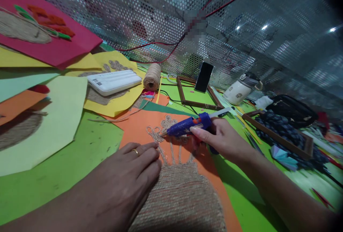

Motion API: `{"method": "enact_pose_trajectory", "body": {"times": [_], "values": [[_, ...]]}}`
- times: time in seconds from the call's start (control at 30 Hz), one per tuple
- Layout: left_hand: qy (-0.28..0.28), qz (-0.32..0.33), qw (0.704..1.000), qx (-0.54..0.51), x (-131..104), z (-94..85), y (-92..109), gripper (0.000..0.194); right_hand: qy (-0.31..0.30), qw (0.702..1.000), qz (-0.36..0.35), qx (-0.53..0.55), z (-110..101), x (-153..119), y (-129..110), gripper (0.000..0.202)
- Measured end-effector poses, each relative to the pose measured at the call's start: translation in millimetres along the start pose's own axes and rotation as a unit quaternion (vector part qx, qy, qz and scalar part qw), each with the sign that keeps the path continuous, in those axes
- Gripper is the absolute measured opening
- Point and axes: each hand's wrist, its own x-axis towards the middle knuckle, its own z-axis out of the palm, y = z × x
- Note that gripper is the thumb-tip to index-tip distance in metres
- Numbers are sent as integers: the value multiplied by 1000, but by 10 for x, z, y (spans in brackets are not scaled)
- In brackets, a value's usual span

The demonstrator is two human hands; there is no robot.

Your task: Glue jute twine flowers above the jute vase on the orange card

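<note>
My right hand [214, 135] is closed round a blue hot glue gun [187, 125], with a pale glue stick [223, 111] out of its back end. The nozzle touches or nearly touches a twine flower [157, 134] on the orange sheet [135, 128]. Resting on that sheet, my left hand [136, 167] has its fingers stretched toward the flower, fingertips beside the nozzle; its thumb is hidden. A second looped twine flower [168, 120] lies just behind. Twine stems [173, 153] run down to a vase shape covered in twine rows [182, 196], partly under my left hand.
At the left are coloured sheets with twine shapes [21, 28] and a white power bank [115, 82]. Behind stand a twine spool [152, 76], a phone [203, 77] and a wooden frame [184, 101]. A white bottle [237, 91] and another frame [278, 137] are right.
</note>
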Motion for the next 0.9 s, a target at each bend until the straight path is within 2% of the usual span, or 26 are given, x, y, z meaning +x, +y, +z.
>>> {"method": "enact_pose_trajectory", "body": {"times": [0.13, 0.3, 0.53, 0.77, 0.9], "values": [[4, 5, 1000, 7, 37, -24, 6, 27, -9, 1000, 19, 10, 19, 1, 2, 39], [13, 14, 1000, 8, 51, -49, 14, 30, 6, 1000, 4, 3, 8, -13, -12, 37], [16, 1, 1000, 6, -9, -8, 11, 32, -20, 999, 14, 33, 39, 37, 71, 38], [6, -1, 1000, 10, -3, -18, 13, 30, -23, 985, 30, 168, 53, 57, 172, 42], [9, 6, 1000, 9, 35, -54, 16, 30, -14, 983, 26, 182, 51, 49, 184, 41]]}}
